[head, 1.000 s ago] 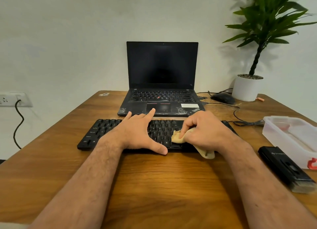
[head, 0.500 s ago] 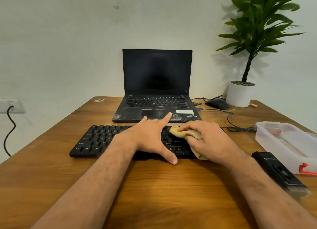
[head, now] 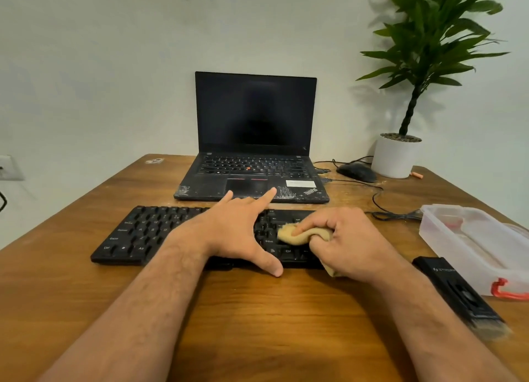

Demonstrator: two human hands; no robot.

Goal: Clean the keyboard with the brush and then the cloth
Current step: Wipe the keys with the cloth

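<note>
A black keyboard [head: 148, 232] lies across the wooden table in front of a laptop. My left hand [head: 234, 232] rests flat on its middle with fingers spread, the thumb over the front edge. My right hand [head: 343, 244] grips a crumpled tan cloth [head: 297, 234] and presses it on the keys at the keyboard's right end, the index finger stretched on top of it. A black brush [head: 461, 295] with pale bristles lies on the table to the right, apart from both hands.
An open black laptop [head: 254, 178] stands behind the keyboard. A clear plastic box [head: 458, 232] with a red latch sits at the right edge. A mouse [head: 357, 172], cables and a potted plant [head: 396, 155] are at the back right.
My right hand has slid the cloth over the right-hand keys, from the front row up and then back toward the middle rows. The left hand has stayed on the keyboard. The camera view shifted.
</note>
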